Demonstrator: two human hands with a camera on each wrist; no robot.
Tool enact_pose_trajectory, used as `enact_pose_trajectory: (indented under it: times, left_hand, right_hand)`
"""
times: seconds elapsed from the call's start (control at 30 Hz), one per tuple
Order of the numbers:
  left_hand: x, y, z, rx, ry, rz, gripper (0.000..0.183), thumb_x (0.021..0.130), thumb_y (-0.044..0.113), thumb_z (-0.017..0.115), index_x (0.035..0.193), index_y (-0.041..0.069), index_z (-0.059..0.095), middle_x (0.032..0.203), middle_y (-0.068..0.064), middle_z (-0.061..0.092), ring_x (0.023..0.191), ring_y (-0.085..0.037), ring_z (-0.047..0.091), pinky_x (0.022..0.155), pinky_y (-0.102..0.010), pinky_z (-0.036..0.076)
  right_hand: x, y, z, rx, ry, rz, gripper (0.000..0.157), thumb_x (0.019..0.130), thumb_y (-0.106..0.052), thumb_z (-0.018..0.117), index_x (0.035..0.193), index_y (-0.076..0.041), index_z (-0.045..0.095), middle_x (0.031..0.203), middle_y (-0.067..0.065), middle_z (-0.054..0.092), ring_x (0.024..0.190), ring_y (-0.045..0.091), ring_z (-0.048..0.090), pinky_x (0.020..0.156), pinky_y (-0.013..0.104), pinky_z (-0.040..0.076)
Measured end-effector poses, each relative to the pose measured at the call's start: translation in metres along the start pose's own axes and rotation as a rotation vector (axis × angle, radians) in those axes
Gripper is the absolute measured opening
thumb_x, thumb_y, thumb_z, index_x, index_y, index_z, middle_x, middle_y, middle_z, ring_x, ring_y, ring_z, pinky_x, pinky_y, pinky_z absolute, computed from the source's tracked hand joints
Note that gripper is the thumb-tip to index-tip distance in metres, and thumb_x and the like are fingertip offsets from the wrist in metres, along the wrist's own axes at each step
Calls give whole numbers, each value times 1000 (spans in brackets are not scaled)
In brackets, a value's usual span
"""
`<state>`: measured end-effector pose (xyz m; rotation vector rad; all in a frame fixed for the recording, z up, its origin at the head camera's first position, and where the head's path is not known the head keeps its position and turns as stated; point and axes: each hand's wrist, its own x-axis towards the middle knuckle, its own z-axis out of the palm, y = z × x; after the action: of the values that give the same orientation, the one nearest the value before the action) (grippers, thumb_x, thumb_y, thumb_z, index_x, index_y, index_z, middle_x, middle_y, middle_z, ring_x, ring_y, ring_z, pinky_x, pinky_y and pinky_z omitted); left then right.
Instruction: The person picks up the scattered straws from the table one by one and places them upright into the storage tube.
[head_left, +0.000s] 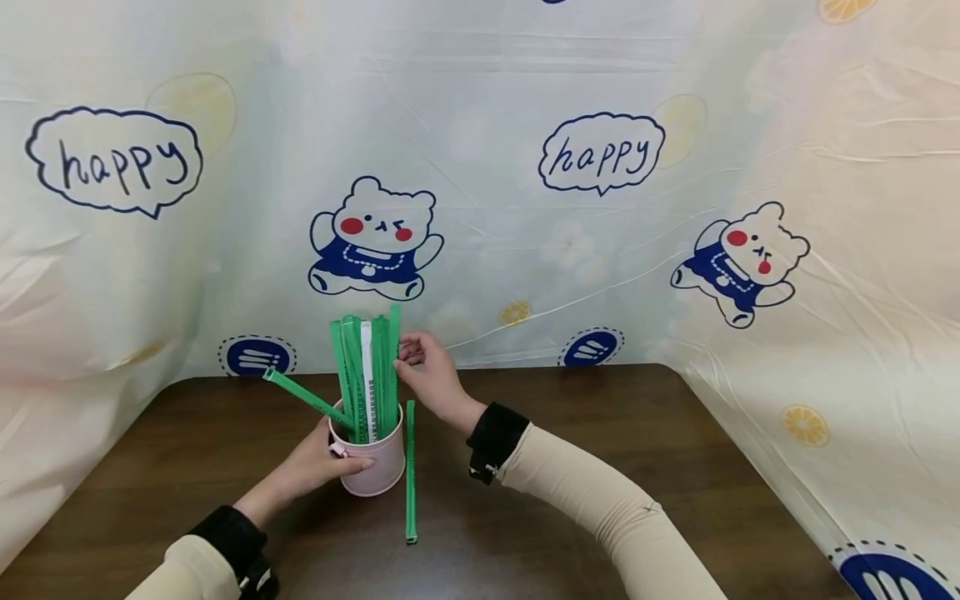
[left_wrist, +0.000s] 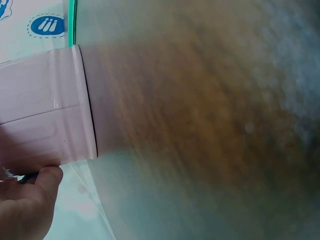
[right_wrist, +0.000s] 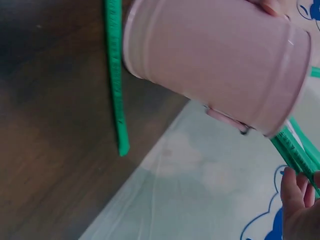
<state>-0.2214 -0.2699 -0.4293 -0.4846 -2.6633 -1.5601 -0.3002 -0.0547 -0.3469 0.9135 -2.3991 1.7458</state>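
Note:
A small pink bucket [head_left: 375, 471] stands upright on the table, packed with long thin green sticks [head_left: 350, 375] and one white printed stick [head_left: 367, 367]. My left hand [head_left: 311, 458] grips the bucket's left side, its thumb across the front; in the left wrist view part of that hand [left_wrist: 32, 200] shows below the bucket [left_wrist: 45, 107]. The right hand [head_left: 435, 379] is at the upper right of the bunch and pinches a green stick [head_left: 394, 333] that rises above the others. Its fingers [right_wrist: 290, 187] are against the sticks in the right wrist view.
One loose green stick [head_left: 410, 475] lies on the brown table [head_left: 562, 500], just right of the bucket. Another green stick [head_left: 303, 393] leans out over the bucket's left rim. Behind the table hangs a patterned cloth [head_left: 487, 167] with cartoon bears.

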Motion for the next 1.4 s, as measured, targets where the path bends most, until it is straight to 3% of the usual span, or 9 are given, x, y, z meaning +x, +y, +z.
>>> enact_pose_trajectory:
  times: [0.37,0.6,0.7,0.9,1.0,1.07,1.17,1.23,1.4]
  left_hand:
    - [1,1,2,-4,1,17,93,88,18,79,156,-4,20,149,-34,46,128,-48,55,103,-67,50]
    - [3,2,0,5,6,23,93,88,18,79,157,-3,21,150,-34,45,129,-47,55,103,-68,49]
    - [4,2,-1,9,6,21,94,88,18,79,157,-2,20,152,-34,43,131,-49,53,104,-70,48]
    - [3,0,0,8,0,1,94,89,19,79,158,0,19,154,-33,41,133,-52,51,105,-71,46]
    - [3,0,0,5,2,1,93,90,19,78,159,0,19,154,-33,41,133,-51,51,105,-71,46]
    - [3,0,0,5,4,2,92,89,18,78,158,0,19,153,-33,43,132,-50,52,105,-70,47]
    - [3,0,0,13,7,-4,93,89,17,79,158,-2,20,152,-33,44,132,-47,53,104,-67,49]
    - [3,0,1,20,13,-11,93,88,17,79,158,-2,20,151,-32,45,132,-45,53,104,-65,49]
    - [1,1,2,40,23,-19,95,87,17,80,158,-4,19,150,-33,46,132,-45,53,103,-61,51]
  right_hand:
    - [-10,13,8,-38,-33,28,34,99,-3,63,131,5,55,115,23,66,104,31,64,86,23,53]
    - [-4,13,0,-29,-5,62,33,104,-15,58,133,2,56,119,21,66,104,27,61,87,25,50]
    - [0,19,-4,-83,-10,79,30,103,-10,57,128,5,59,117,22,67,100,27,62,83,24,50]
    - [-3,44,-2,-225,-195,308,24,93,8,59,115,11,66,103,26,70,77,31,64,62,23,45]
    - [-6,55,6,-258,-258,425,16,91,7,63,106,8,69,91,16,69,72,26,66,59,27,53]
    - [-8,62,12,-297,-276,450,5,90,5,67,86,3,68,74,6,62,62,19,61,55,26,53]
    - [-9,70,21,-380,-290,435,40,89,4,66,58,-11,46,53,-5,40,46,12,47,46,22,43]
    - [-9,73,27,-426,-287,398,52,87,4,65,53,-16,32,47,-6,27,40,10,37,43,21,32]
    - [-14,75,36,-516,-261,299,52,85,1,62,53,-19,27,50,-8,22,45,9,28,47,19,24]
